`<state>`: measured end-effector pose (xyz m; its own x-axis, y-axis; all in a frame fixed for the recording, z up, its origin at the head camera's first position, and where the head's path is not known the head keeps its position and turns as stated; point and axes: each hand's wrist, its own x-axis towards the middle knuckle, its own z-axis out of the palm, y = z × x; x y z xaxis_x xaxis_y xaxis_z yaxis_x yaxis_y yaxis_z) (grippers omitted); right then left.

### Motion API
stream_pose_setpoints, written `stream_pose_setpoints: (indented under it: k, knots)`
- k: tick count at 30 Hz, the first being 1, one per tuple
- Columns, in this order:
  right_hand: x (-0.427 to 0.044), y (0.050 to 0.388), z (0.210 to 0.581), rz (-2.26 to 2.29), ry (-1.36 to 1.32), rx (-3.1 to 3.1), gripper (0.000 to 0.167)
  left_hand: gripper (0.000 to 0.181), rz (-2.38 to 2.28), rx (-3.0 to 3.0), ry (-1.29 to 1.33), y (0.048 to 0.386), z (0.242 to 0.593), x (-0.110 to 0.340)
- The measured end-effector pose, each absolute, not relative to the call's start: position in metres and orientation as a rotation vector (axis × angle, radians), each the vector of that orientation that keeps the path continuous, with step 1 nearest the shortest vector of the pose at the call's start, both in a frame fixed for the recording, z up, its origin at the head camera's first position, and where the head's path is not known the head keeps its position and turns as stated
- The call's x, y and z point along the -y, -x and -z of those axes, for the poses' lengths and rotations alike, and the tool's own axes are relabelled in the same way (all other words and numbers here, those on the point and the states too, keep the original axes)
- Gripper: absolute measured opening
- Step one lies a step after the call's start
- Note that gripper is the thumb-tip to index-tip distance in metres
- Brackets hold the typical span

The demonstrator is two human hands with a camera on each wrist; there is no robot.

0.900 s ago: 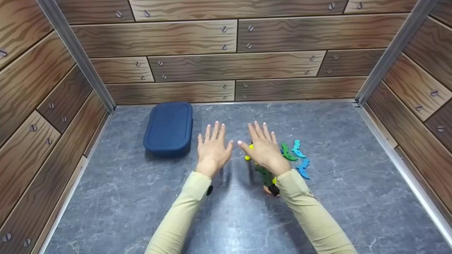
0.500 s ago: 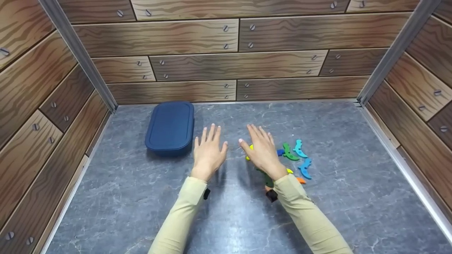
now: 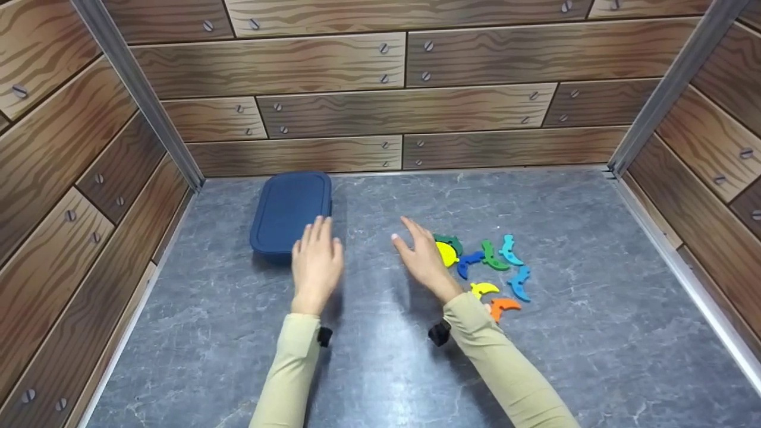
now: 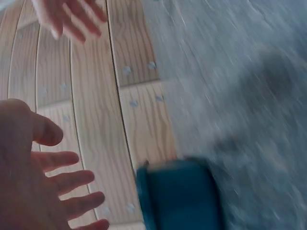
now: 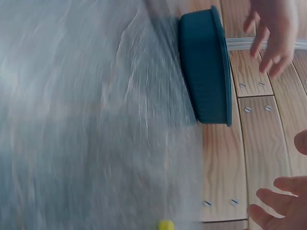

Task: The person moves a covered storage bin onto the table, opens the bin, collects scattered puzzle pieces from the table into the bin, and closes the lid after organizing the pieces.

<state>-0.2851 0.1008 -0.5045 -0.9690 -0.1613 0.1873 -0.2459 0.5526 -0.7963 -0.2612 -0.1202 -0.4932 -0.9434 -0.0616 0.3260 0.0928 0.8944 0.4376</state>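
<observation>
Box (image 3: pixel 288 208) partly behind relaxed left hand (image 3: pixel 316 266), round yellow piece (image 3: pixel 446 254) partly behind relaxed right hand (image 3: pixel 424 257)

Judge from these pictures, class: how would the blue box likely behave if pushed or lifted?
The blue box is probably stiff, as its walls look straight. It seems unlikely to roll or tip, since it lies flat and wide. Its smooth-looking top may be slippery under fingertips.

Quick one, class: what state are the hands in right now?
Left hand: open, holding nothing, near the blue container.
Right hand: open, holding nothing.
</observation>
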Motion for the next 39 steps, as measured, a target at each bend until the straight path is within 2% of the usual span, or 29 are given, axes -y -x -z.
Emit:
stream_pose_setpoints:
  k: [16, 25, 39]
  knots:
    - [-0.073, 0.298, 0.520, -1.881, -0.177, 2.638, 0.056, 0.050, 0.768, 2.553, -0.137, 0.263, 0.510, 0.182]
    - [-0.048, 0.310, 0.523, -1.979, -0.279, 2.564, 0.056, 0.050, 0.890, 2.517, -0.245, 0.273, 0.509, 0.212]
    - [-0.011, 0.321, 0.529, -1.996, -0.348, 2.607, 0.056, 0.057, 1.357, 2.446, -0.471, 0.283, 0.519, 0.244]
